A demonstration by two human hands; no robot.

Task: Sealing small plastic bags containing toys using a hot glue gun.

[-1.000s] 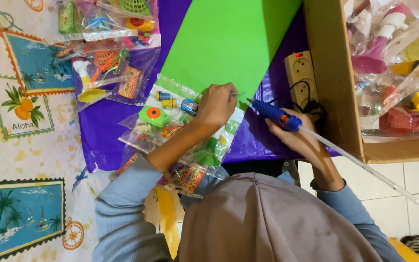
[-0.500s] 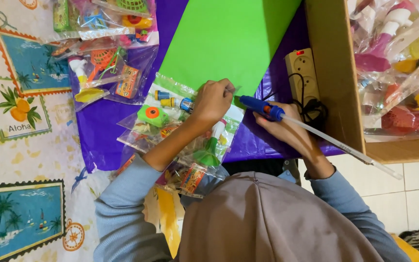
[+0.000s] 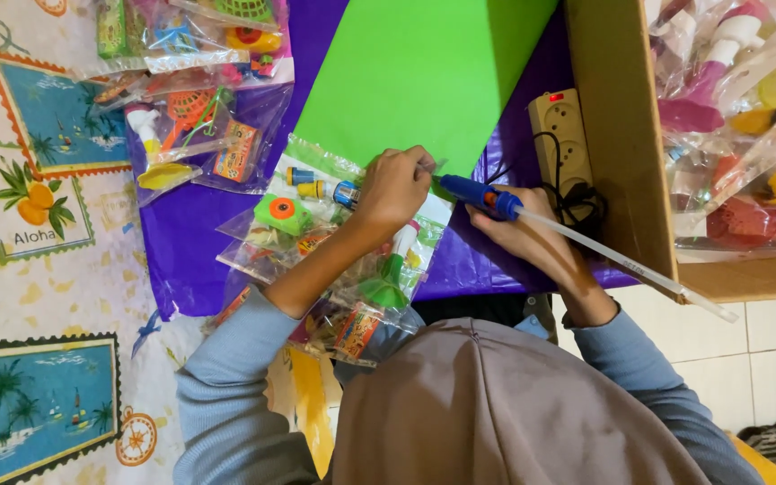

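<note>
Several clear plastic bags of small colourful toys point(image 3: 199, 144) already lie filled on the purple sheet point(image 3: 181, 251) at left. My left hand point(image 3: 394, 187) pinches shut the top edge of the clear toy bag point(image 3: 334, 251) under it. My right hand point(image 3: 523, 235) is clamped round the blue glue gun point(image 3: 482, 197), nozzle at that edge, just beside the green paper sheet point(image 3: 406, 72); I judge this seal unfinished.

The toy packets point(image 3: 334, 242) are wrapped in clear, glossy plastic film that is creased and catches the light, beside the green sheet point(image 3: 415, 72), which looks like smooth, matt paper. A crinkled, shiny purple covering point(image 3: 186, 242) is spread under that sheet. The blue glue gun point(image 3: 478, 195) is made of smooth plastic, and the box wall point(image 3: 617, 135) of matt brown cardboard.
</note>
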